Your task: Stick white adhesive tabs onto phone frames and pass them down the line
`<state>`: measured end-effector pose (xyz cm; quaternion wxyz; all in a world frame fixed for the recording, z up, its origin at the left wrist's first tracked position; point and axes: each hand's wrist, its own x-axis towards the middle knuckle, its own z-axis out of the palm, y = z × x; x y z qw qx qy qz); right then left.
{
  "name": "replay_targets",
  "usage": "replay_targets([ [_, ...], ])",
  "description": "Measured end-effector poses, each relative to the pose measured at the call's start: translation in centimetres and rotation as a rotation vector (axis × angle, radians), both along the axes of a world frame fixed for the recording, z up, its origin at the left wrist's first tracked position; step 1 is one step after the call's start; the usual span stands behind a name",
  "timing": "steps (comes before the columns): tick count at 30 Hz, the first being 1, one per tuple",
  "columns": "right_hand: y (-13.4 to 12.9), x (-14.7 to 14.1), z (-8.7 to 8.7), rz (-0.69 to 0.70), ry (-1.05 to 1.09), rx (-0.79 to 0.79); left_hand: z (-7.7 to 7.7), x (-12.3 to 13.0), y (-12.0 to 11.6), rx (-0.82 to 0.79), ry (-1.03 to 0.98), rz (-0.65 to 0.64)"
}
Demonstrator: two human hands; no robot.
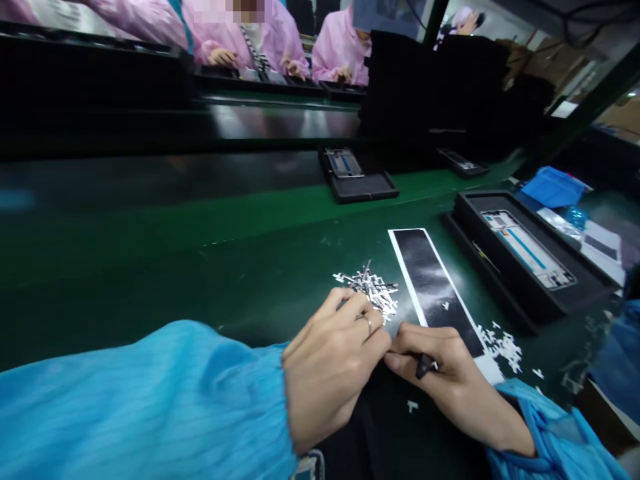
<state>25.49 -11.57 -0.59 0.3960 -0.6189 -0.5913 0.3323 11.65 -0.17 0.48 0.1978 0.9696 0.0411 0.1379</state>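
Observation:
My left hand [337, 360], with a ring on one finger, is closed in a pinch just in front of a pile of small white and dark strips [375, 288]. What its fingertips hold is hidden. Touching it fingertip to fingertip, my right hand [450, 377] is curled around a dark tool [425, 365]; only its blunt end shows, so the kind cannot be told. Beyond the right hand lies a black sheet with a white border [425, 267]. Small white cut pieces [503, 348] are scattered by its near end, and one lies on the sheet.
To the right, a black tray [520, 293] holds a phone frame [530, 250]. Another black tray [367, 187] with a phone frame sits farther back on the green table [225, 267]. A blue packet [553, 187] lies at right. People in pink sleeves [270, 33] sit across.

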Motion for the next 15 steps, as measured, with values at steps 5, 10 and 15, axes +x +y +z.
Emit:
replay_targets([
  [5, -3.2, 0.8, 0.8, -0.196, -0.066, -0.021, 0.4, 1.0, -0.6, -0.421, 0.165, 0.028],
  [10, -8.4, 2.7, 0.4, -0.513, -0.144, 0.141, 0.5, 3.1, -1.4, -0.801, 0.439, 0.13],
  [15, -12.6, 3.6, -1.6, -0.632, -0.236, 0.125, 0.0, 4.1, -1.8, -0.929, 0.498, 0.127],
])
